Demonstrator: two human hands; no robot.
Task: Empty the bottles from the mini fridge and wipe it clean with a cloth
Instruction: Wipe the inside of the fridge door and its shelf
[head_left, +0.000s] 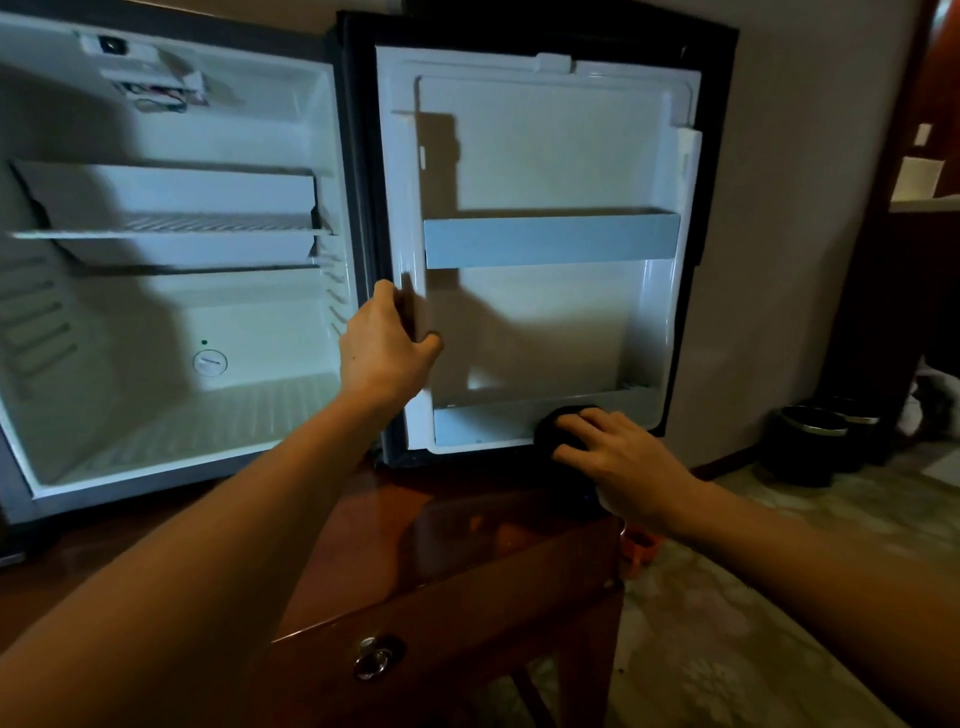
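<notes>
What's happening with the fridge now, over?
Left hand grips the open white fridge door's inner edge. Right hand presses a dark cloth on the bottom door shelf. No bottles visible. Nothing in the way.

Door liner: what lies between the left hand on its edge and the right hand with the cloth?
In the head view, only bare white door liner lies between the left hand and right hand pressing the dark cloth; no bottles.
</notes>
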